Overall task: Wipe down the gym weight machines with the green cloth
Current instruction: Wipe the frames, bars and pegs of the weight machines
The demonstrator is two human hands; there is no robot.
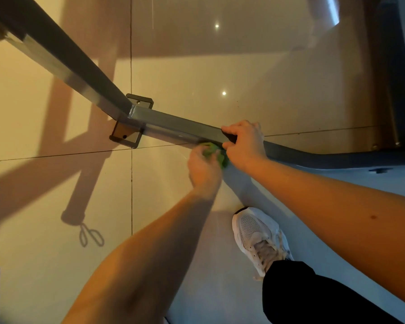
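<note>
I am looking down through the head camera at both bare hands working low on the machine's frame. The left hand (204, 169) is bunching the green cloth (214, 152) in curled fingers and pressing it against the near side of the grey base bar (173, 125). The hand is blurred, so I cannot make out each finger. Only a small crumpled patch of the cloth is showing, tucked between the two hands and touching the bar.

The right hand (243, 146) is sitting just beside the left one, on its far right side. Its fingers are curling over the top of the same bar and its thumb is lying along the near face, so it is gripping the bar.

To the left of both hands the bar is running into a welded joint, where a slanted beam (80, 66) is rising toward the upper left. A dark mounting plate (126, 136) is lying flat under that joint on the tiled floor (33, 113).

To the right of the right hand the bar is curving on toward a dark machine body (388, 90). Below the hands, nearer to me, a white sneaker (257, 235) is standing on the floor under a black trouser leg (313, 295). Well to the lower left of the left forearm, a scissor-shaped shadow (91, 235) is falling on the tiles.
</note>
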